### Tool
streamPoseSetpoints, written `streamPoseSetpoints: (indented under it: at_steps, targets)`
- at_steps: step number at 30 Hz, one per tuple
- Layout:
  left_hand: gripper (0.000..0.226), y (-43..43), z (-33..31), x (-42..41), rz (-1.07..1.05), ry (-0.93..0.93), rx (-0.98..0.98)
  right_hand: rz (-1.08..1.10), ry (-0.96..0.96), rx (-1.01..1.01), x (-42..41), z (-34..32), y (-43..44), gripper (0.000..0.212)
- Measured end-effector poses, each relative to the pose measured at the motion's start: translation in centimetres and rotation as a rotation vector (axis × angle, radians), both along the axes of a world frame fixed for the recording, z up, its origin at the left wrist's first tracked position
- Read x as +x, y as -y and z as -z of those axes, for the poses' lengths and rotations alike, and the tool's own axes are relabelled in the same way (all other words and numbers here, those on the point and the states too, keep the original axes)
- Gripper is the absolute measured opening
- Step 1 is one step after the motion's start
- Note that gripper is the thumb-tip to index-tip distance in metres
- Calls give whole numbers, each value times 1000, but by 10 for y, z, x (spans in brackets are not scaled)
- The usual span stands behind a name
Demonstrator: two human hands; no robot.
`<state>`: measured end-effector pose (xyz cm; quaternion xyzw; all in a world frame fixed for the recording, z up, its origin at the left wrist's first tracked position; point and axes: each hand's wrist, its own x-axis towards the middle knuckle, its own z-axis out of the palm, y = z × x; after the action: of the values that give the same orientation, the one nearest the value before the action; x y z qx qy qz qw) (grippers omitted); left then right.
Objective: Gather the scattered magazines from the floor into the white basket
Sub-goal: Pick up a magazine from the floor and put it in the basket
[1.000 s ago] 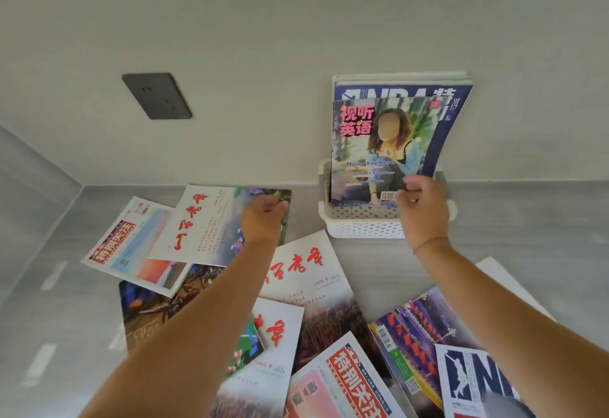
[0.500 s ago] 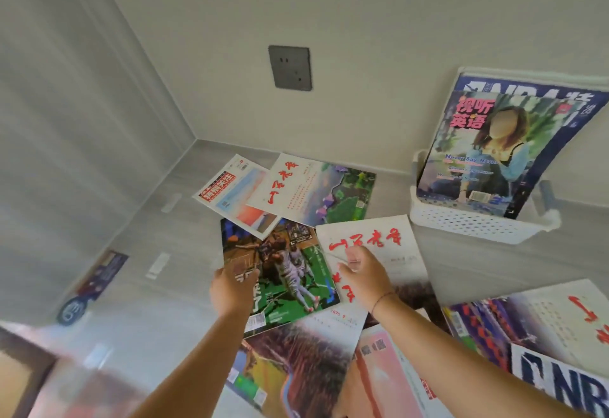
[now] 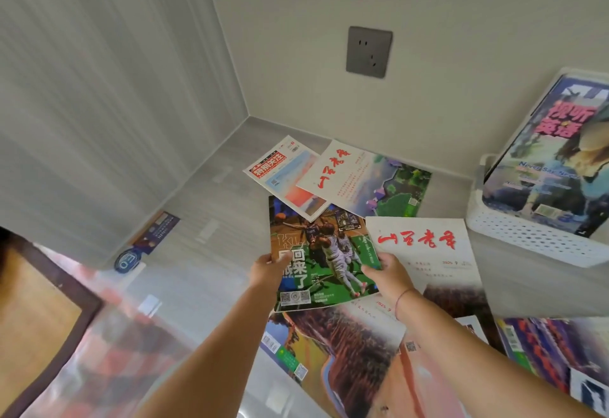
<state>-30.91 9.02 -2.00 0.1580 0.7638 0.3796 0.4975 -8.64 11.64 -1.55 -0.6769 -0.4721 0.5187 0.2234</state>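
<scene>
A green basketball magazine [image 3: 324, 253] lies in the middle of the floor pile, its near edge lifted. My left hand [image 3: 268, 267] grips its left edge and my right hand [image 3: 389, 272] grips its right edge. The white basket [image 3: 527, 236] stands against the wall at the right, with magazines [image 3: 553, 167] upright inside it. More magazines lie around: a red-and-white one [image 3: 283, 173] and a white-and-green one [image 3: 369, 180] behind, a white one with red script [image 3: 428, 253] at the right, others [image 3: 346, 345] nearer me.
A grey wall socket [image 3: 368, 51] is above the pile. The room corner is at the back left, where a glossy side wall [image 3: 115, 121] meets the floor. More magazines [image 3: 553, 348] lie at the lower right. A brown framed object [image 3: 39, 318] sits at the lower left.
My right hand left the basket and both hands came down to the floor pile. They now grip the two sides of the green basketball magazine. The view swung left.
</scene>
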Motion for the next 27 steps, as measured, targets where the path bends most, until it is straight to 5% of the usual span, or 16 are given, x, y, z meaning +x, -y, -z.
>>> streamPoseSetpoints:
  at_steps: [6, 10, 17, 27]
  targets:
    - [38, -1, 1, -5, 131, -25, 28, -75, -43, -90, 13, 2, -5, 44]
    - [21, 6, -1, -13, 123, 51, 126, -101, -65, -123, 13, 3, -4, 33]
    - [13, 47, -14, -29, 122, 136, 204, 56, -431, -277, -8, 1, 4, 31]
    - [27, 111, -30, -59, 234, 171, 135, -233, -238, -71, -25, -3, 41, 24]
